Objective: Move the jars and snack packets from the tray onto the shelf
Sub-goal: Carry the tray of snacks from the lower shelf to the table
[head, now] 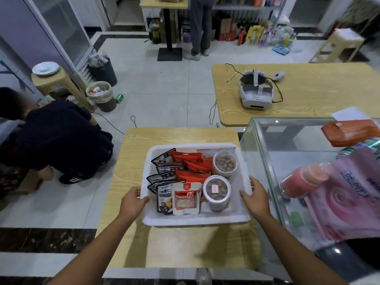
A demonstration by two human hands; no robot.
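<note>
A white foam tray (195, 221) sits over a small wooden table (181, 245). My left hand (134, 199) grips its left rim and my right hand (254, 195) grips its right rim. Inside stand two clear jars of nuts, one near (217, 192) and one farther back (225, 163). Several snack packets fill the rest: black ones (163, 175) at the left, red ones (190, 164) in the middle, and a white and red peanut packet (186, 198) at the front.
A glass display case (267, 140) stands right of the tray, with a pink bag (345, 194), a red bottle (302, 179) and an orange packet (349, 132) on it. A larger table (308, 93) holds a headset (256, 90). A person crouches on the left (61, 140); another stands at the far shelves (199, 27).
</note>
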